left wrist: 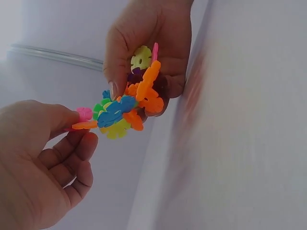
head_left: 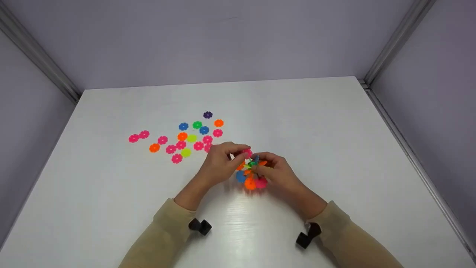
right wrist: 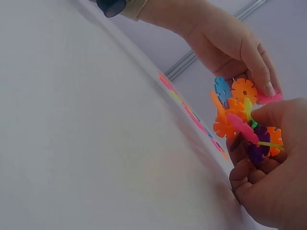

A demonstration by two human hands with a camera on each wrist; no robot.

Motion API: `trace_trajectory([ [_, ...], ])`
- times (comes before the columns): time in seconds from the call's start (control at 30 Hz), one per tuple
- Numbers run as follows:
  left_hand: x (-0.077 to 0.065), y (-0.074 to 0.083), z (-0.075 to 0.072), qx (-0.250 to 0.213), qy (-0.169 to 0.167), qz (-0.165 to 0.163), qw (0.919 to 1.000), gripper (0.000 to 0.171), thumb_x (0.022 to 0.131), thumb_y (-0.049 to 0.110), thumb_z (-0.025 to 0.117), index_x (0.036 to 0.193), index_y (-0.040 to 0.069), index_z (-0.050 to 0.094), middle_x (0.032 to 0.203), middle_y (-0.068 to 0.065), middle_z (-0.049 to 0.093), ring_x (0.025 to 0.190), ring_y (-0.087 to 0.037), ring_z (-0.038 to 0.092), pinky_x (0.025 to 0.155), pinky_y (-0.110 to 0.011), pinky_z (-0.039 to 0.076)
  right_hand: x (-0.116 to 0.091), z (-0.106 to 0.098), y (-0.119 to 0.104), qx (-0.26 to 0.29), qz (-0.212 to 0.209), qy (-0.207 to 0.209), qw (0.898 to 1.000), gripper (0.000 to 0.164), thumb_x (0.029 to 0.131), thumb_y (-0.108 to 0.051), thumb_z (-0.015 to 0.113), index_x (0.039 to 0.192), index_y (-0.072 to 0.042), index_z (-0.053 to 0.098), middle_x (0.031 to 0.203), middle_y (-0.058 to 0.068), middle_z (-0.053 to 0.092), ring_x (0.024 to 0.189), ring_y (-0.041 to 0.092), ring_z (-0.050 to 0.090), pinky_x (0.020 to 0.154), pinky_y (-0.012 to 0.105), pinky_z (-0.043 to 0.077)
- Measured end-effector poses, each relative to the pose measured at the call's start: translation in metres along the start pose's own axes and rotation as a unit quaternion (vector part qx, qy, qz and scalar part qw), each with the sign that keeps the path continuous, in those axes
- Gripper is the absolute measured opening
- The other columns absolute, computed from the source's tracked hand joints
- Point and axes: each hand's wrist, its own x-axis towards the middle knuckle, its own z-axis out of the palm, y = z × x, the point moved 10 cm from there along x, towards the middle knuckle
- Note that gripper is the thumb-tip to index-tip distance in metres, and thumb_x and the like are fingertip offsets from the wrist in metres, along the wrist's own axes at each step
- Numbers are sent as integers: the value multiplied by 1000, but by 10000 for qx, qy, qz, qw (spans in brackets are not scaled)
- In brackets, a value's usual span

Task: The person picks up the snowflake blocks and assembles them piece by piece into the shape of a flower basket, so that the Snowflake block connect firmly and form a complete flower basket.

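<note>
A cluster of interlocked plastic snowflake discs (head_left: pixel 250 183) in orange, blue, green, yellow, purple and pink is held just above the table. My right hand (head_left: pixel 277 171) grips this cluster from the right, thumb on top and fingers curled beneath. Between thumb and fingertips my left hand (head_left: pixel 220 163) pinches a pink disc (head_left: pixel 247 153) at the cluster's upper left. In the left wrist view that pink disc (left wrist: pixel 84 114) sits against an orange disc's edge; whether they are slotted together I cannot tell. A purple disc (right wrist: pixel 259 143) shows near the right palm in the right wrist view.
Several loose discs lie flat on the white table (head_left: pixel 111 193), left of and beyond the hands, among them a dark purple disc (head_left: pixel 208 115) and a green disc (head_left: pixel 197 125). Grey walls with metal corner rails (head_left: pixel 394 41) enclose the table's back and sides.
</note>
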Motion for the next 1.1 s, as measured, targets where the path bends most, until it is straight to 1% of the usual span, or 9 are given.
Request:
trace_trajectory([
  [0.1,0,1,2,65,-55,68,9999,22,101,14,74,122,9,81,100,1,78,81,-14,63,73,-29,56,0,-1,-1,-49,21,16,10000,34,99,-10,72,129,5,67,109,14,67,86,24,62,76,24,57],
  [0.2,0,1,3,160,-36,126,9998,22,101,13,74,121,9,81,97,0,77,80,-13,62,72,-28,56,0,-2,-2,-150,35,59,9999,34,99,-11,73,129,4,68,109,13,66,86,24,62,75,23,56],
  [0.4,-1,5,-2,235,174,363,9989,23,101,9,73,122,8,81,95,-1,76,79,-13,62,72,-28,58,1,-2,-2,-106,77,81,9999,35,98,-12,74,129,2,68,109,14,67,87,25,62,76,24,57],
  [0.5,-1,5,0,233,85,335,9991,23,102,10,72,123,8,80,94,-1,75,79,-13,61,72,-28,57,0,-3,-3,-65,79,90,9999,34,98,-12,74,129,1,68,111,14,66,89,26,62,77,24,57],
  [0.6,-1,2,4,252,-54,206,9995,24,103,12,72,125,9,80,94,-1,74,79,-12,60,71,-27,56,0,-3,-3,-84,79,112,9999,34,98,-12,75,128,2,68,111,14,66,89,26,61,77,23,57],
  [0.83,-3,-2,9,311,9,161,9994,24,102,13,74,124,8,80,89,-1,70,76,-14,59,69,-25,55,-1,-4,-4,-275,41,187,9994,34,97,-11,75,128,2,68,103,13,65,82,23,60,70,22,55],
  [1.0,-4,-3,11,174,40,209,9996,23,101,13,74,123,7,80,83,-1,66,74,-14,58,66,-23,54,-2,-6,-5,-344,-98,238,9991,35,96,-9,74,128,3,69,98,12,66,76,20,62,69,23,57],
  [1.1,-4,-6,13,27,-13,142,9999,23,101,13,75,122,7,80,81,0,65,74,-15,58,65,-22,53,-2,-8,-5,-410,-112,271,9987,36,95,-9,74,129,3,69,98,12,67,76,20,62,69,23,57],
])
